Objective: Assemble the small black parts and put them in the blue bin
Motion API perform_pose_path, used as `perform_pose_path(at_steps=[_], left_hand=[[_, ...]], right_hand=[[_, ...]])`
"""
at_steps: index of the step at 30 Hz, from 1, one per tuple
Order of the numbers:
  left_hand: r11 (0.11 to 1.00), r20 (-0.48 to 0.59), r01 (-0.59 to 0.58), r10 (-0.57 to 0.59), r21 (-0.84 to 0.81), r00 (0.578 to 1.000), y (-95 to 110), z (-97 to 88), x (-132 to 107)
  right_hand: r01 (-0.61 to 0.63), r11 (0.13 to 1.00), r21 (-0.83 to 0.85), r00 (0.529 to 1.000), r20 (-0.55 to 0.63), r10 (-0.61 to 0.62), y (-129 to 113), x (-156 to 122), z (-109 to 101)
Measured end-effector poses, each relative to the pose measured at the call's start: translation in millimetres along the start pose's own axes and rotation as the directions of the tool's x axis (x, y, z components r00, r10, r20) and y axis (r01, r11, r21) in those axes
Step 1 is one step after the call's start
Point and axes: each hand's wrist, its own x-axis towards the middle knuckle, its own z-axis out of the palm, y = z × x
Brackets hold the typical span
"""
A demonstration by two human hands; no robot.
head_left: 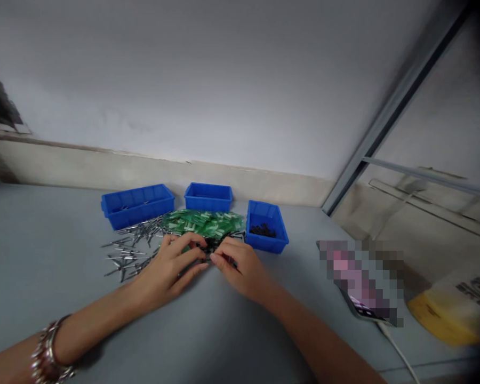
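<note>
My left hand [180, 262] is at the front of a heap of small parts, its fingers curved and apart, with nothing visible between them. Close beside it, my right hand [240, 265] has its thumb and forefinger pressed together; anything in that pinch is too small to make out. Small black pieces [211, 244] lie just beyond the fingertips, partly covered by the hands. Behind them is a pile of green-and-white plastic packets [208, 222]. Thin silver metal pins or rivets [124, 258] are scattered to the left of my left hand.
Three blue bins stand behind the parts: a long one [140, 207], a middle one [208, 202] and a right one [278, 242] holding dark pieces. At right, a phone [364, 312] with a cable [400, 352] lies near a yellow-bottomed container [444, 320]. A metal post [350, 178] rises behind.
</note>
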Motion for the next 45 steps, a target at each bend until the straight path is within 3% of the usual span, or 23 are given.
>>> perform_pose_path(at_steps=[12,21,30,36,39,45], left_hand=[[0.998,0.115,0.061,-0.059,-0.016,0.992,3.9,-4.5,3.1],[0.996,0.021,0.039,-0.038,-0.077,0.999,6.2,-2.4,2.6],[0.999,0.006,0.027,-0.027,-0.022,1.0,2.9,-1.5,1.3],[0.998,0.066,0.054,-0.056,0.029,0.996,3.9,-2.7,2.3],[0.997,0.034,0.081,-0.081,0.019,0.996,4.9,-3.7,2.7],[0.999,0.088,0.042,-0.039,-0.031,0.995,5.9,-5.9,2.9]], right_hand=[[-0.019,0.999,0.028,1.0,-0.008,0.019,-2.2,-1.0,1.7],[-0.017,0.998,0.059,1.0,-0.012,0.018,-0.6,-1.8,2.8],[0.0,1.0,0.006,1.0,0.014,0.0,-1.5,-1.4,-0.8],[0.019,1.0,0.005,1.0,0.01,-0.019,-0.5,-1.4,0.9],[0.025,1.0,0.018,1.0,-0.001,-0.025,0.4,-1.6,1.4],[0.037,0.999,0.036,0.999,-0.01,-0.037,1.1,-1.8,1.5]])
